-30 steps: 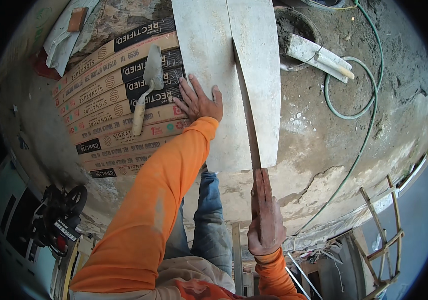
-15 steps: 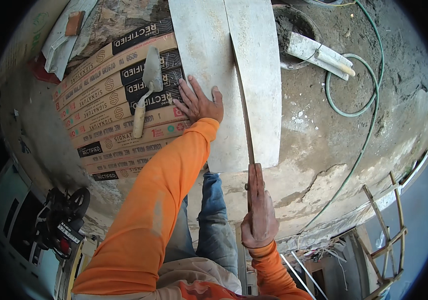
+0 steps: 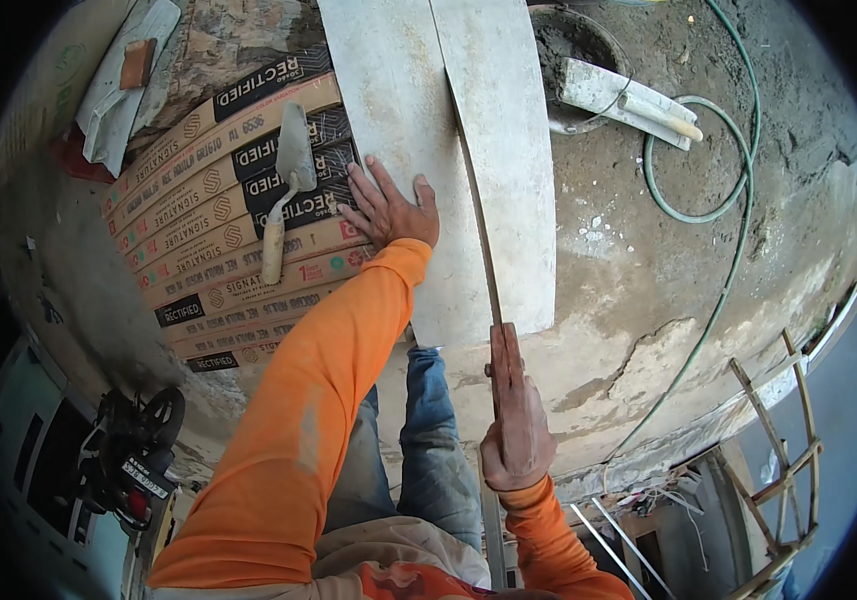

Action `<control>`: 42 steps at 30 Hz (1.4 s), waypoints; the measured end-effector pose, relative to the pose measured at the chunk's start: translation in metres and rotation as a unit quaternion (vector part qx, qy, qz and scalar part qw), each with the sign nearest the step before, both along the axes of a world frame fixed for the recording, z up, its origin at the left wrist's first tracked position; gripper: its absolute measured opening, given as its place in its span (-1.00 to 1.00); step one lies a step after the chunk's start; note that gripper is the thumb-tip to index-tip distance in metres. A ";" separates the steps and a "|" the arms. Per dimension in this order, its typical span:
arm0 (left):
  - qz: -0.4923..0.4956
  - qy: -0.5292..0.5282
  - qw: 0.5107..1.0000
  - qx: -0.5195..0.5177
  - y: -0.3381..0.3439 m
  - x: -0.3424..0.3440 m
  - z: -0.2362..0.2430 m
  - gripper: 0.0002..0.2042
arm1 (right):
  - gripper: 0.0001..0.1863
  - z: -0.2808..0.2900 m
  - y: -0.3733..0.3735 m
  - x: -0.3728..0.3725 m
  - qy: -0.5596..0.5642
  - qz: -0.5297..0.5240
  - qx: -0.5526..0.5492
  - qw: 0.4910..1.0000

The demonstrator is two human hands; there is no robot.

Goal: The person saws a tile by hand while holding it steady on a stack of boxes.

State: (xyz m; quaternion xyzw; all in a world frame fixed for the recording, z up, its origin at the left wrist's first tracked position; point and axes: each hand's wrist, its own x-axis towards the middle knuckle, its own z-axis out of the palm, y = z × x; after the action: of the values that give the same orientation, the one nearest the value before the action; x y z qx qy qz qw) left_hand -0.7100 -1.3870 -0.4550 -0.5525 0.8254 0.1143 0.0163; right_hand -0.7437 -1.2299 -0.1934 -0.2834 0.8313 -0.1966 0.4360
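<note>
Saw handle (image 3: 505,350) has nudged left a bit, right grip (image 3: 519,435) wrapped round it, blade (image 3: 490,275) running forward through the board (image 3: 519,200), left grip (image 3: 394,212) spread flat.

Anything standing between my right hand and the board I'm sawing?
Only the saw: the right hand grips it just beyond the near edge of the board. Nothing else visible; the left hand lies across the board's left edge, left of the saw.
</note>
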 end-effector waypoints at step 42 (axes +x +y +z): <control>0.000 0.025 1.000 -0.007 0.024 -0.017 -0.009 -0.20 | -0.19 -0.059 -0.009 -0.032 0.052 -0.198 -0.167 0.965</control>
State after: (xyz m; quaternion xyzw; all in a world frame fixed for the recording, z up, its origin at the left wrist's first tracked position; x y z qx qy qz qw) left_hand -0.7273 -1.3631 -0.4641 -0.5498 0.8262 0.1227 -0.0080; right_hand -0.7758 -1.2390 -0.2525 -0.1916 0.8478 -0.3996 0.2912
